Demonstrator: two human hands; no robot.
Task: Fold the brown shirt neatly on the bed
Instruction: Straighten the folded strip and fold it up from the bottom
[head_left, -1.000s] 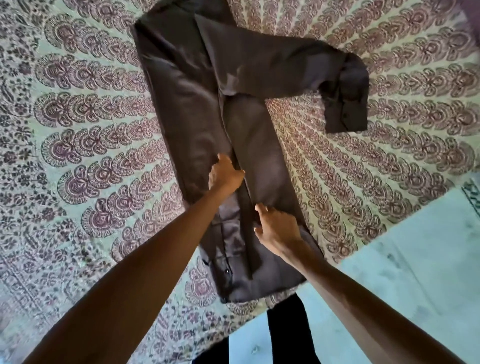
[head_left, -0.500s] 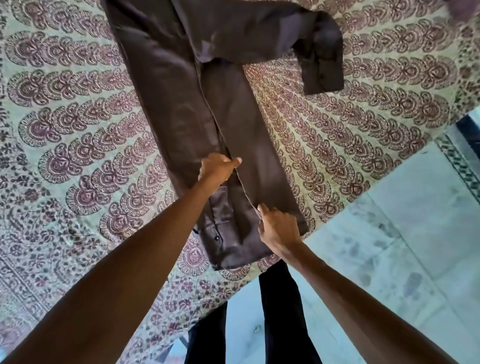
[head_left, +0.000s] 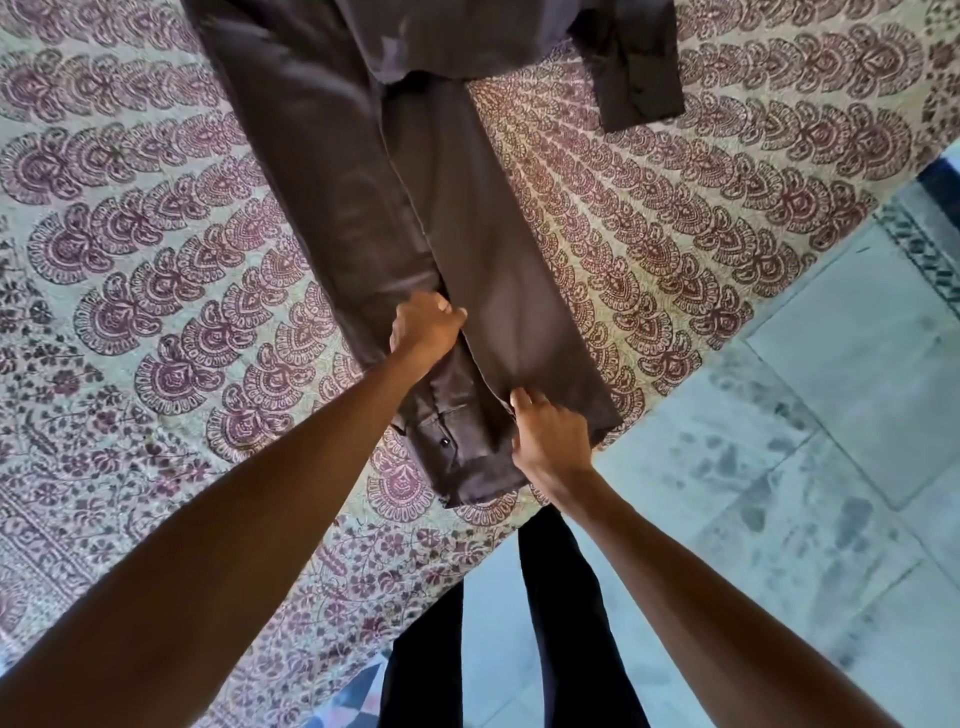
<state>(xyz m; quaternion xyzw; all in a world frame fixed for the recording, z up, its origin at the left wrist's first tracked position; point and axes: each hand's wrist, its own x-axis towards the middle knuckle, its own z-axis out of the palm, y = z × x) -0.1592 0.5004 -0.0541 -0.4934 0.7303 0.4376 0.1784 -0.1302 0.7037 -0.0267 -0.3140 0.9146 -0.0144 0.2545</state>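
The brown shirt (head_left: 363, 182) lies lengthwise on the patterned bedspread (head_left: 130, 312), both sides folded in so it forms a long narrow strip. One sleeve (head_left: 639, 73) sticks out to the right near the top. My left hand (head_left: 423, 325) is closed on the middle seam where the two folded edges meet. My right hand (head_left: 548, 441) pinches the right panel's inner edge near the hem, close to the bed's edge. The shirt's top is cut off by the frame.
The bed's edge runs diagonally from lower left to upper right. A pale tiled floor (head_left: 779, 467) lies to the right. My dark trouser legs (head_left: 561, 623) stand against the bed below the shirt's hem.
Both hands keep their grip along the shirt's centre; the right hand has shifted slightly toward the hem. The view has tilted down, so the shirt sits higher in frame.
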